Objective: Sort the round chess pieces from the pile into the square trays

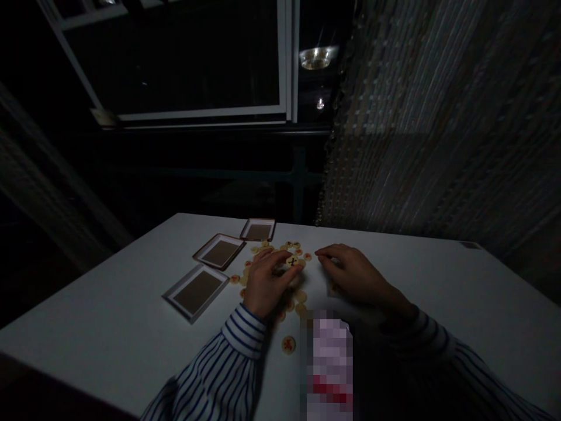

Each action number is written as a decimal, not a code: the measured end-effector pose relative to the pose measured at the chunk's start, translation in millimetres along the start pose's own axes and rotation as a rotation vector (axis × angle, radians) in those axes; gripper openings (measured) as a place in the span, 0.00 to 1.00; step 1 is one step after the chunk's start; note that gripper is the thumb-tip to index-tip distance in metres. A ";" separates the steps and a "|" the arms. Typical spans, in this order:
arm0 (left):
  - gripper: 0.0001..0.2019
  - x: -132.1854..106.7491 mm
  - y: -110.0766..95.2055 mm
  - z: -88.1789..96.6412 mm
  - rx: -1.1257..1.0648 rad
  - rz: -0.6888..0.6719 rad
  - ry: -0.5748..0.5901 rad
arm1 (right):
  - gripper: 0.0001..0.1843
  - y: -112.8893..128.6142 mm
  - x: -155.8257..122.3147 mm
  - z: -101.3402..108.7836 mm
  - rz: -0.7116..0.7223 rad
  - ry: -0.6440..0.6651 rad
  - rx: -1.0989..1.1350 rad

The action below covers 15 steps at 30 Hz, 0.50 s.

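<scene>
My left hand (269,278) pinches a round Chinese chess piece (292,261) with a black character between thumb and fingertips, tilted up toward me above the table. My right hand (353,272) hovers to the right of it, thumb and fingers stretched toward the piece but apart from it. Nothing shows between the right fingertips. Below the right palm lies something small and yellowish, partly hidden. More pale round pieces lie scattered around and under my left hand, some with red characters. One red-marked piece (288,345) sits alone nearer to me.
Three shallow trays, box lids or bases, stand to the left: a near one (172,295), a middle one (197,255) and a far one (258,221). A blurred-out pinkish item (331,362) is at the table's front. Behind the white table (131,327) are a dark window and a bead curtain (421,117).
</scene>
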<state>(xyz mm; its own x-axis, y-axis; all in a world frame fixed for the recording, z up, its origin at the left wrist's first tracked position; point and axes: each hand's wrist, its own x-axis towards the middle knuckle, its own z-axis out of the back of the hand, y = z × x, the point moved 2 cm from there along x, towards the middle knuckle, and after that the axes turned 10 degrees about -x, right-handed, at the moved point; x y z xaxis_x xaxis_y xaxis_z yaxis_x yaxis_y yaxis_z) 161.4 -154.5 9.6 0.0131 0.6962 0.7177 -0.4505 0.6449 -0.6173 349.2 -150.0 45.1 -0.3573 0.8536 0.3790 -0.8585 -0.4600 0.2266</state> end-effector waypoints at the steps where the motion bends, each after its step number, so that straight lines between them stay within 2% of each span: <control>1: 0.14 0.3 -2.6 -4.4 -0.035 0.046 0.013 | 0.16 -2.5 -1.5 1.2 -0.004 -0.007 0.000; 12: 0.12 4.4 -15.4 -47.5 -0.579 0.502 0.044 | 0.16 -28.1 -16.8 10.6 -0.048 -0.028 -0.005; 15: 0.12 5.2 -18.3 -56.4 -0.670 0.567 0.053 | 0.15 -32.2 -19.4 12.5 -0.042 -0.031 -0.014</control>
<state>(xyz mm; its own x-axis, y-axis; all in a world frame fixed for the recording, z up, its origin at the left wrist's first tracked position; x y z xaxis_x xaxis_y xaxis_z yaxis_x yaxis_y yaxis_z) 220.1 -144.9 6.4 -0.0044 0.9707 0.2403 0.2163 0.2356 -0.9475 388.4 -154.9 41.6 -0.3097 0.8641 0.3967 -0.8778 -0.4202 0.2300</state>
